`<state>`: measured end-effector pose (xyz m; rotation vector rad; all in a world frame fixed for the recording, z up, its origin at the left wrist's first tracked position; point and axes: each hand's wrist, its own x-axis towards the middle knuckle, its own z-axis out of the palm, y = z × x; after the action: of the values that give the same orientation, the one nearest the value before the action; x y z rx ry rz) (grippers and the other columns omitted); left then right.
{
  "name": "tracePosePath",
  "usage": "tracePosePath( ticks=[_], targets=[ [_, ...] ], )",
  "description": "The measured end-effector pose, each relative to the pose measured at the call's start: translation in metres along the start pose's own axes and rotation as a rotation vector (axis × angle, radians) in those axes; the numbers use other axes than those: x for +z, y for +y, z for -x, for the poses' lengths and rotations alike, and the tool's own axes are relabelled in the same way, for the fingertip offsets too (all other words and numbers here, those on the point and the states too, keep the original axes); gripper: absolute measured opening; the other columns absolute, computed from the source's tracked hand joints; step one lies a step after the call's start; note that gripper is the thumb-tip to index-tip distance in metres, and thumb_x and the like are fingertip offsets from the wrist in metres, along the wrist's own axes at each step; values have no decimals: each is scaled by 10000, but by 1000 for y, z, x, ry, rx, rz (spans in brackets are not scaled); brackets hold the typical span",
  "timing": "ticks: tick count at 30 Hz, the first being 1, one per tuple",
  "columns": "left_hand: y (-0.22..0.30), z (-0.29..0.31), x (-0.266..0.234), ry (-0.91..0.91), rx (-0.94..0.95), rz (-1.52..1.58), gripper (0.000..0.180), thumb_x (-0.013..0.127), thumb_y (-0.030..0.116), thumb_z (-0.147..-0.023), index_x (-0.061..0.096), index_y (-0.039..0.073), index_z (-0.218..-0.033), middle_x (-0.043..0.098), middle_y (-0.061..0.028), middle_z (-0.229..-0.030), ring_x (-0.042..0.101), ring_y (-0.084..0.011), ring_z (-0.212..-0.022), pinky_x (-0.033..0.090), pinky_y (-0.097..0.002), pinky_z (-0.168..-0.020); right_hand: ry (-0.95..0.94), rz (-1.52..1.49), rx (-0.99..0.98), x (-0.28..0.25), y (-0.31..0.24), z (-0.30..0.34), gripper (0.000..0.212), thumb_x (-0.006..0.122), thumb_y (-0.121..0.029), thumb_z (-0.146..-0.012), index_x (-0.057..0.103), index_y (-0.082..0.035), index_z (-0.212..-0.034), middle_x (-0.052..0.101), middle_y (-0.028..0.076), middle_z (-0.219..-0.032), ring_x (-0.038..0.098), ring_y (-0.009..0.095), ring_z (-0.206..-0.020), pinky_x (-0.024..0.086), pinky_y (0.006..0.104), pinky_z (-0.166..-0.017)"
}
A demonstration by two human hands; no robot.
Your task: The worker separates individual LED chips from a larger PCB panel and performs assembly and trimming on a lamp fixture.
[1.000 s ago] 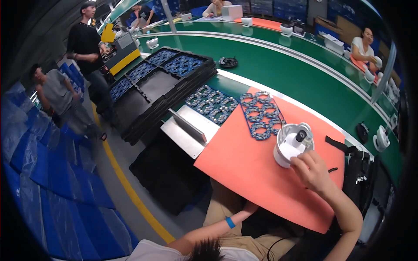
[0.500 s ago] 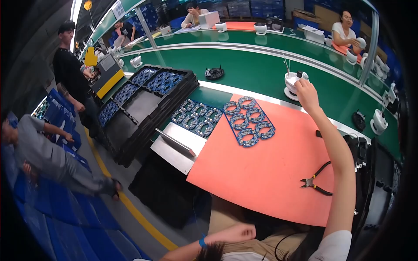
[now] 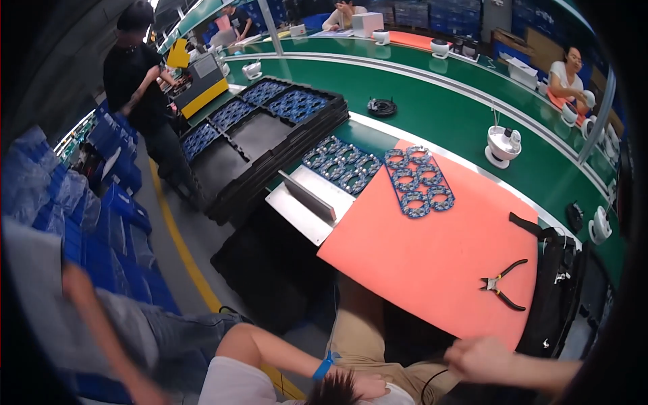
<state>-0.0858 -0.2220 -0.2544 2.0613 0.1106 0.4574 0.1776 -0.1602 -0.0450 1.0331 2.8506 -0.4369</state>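
My right hand (image 3: 480,359) is over the near edge of the orange mat (image 3: 378,233), its fingers curled in and somewhat blurred. Whether anything is inside them is hidden. My left hand (image 3: 370,386) rests low over my lap, below a blue wristband (image 3: 325,365); dark hair partly covers it and its fingers do not show clearly. On the mat, diagonal cutters (image 3: 497,285) lie with handles spread. A blue circuit board panel with ring-shaped boards (image 3: 420,181) lies at the mat's far left. Beyond the mat stands a white bowl-shaped holder (image 3: 501,145) with small items in it.
More board panels (image 3: 342,165) lie left of the mat, behind a metal plate with an upright fin (image 3: 307,202). Stacked black trays (image 3: 266,135) hold other panels. A black bag (image 3: 557,290) stands right. A coil of black cable (image 3: 382,106) lies on the green bench. People are nearby.
My right hand has left the white holder and come back to the mat's near edge. The view has shifted, so the bench sits further right. A passing person at left is closer.
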Motion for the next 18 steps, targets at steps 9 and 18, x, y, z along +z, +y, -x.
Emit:
tracePosePath(
  ticks=[9, 18],
  targets=[
    [13, 2, -10, -149, 55, 242, 261, 629, 166, -754, 527, 1, -929, 557, -185, -780, 525, -404, -730, 439, -414, -645, -35, -650, 383, 58, -70, 60, 135, 584, -148, -768, 607, -16, -788, 581, 190, -691, 608, 384, -679, 490, 438, -605],
    [-50, 62, -12, -189, -522, 3, 459, 638, 415, -897, 595, 47, -1168, 619, -151, -1044, 617, -254, -928, 501, -322, -826, 59, -863, 525, 221, -97, 55, 386, 532, -349, -948, 581, -17, -1137, 607, 214, -1103, 593, 379, -1019, 488, 424, -870]
  ],
)
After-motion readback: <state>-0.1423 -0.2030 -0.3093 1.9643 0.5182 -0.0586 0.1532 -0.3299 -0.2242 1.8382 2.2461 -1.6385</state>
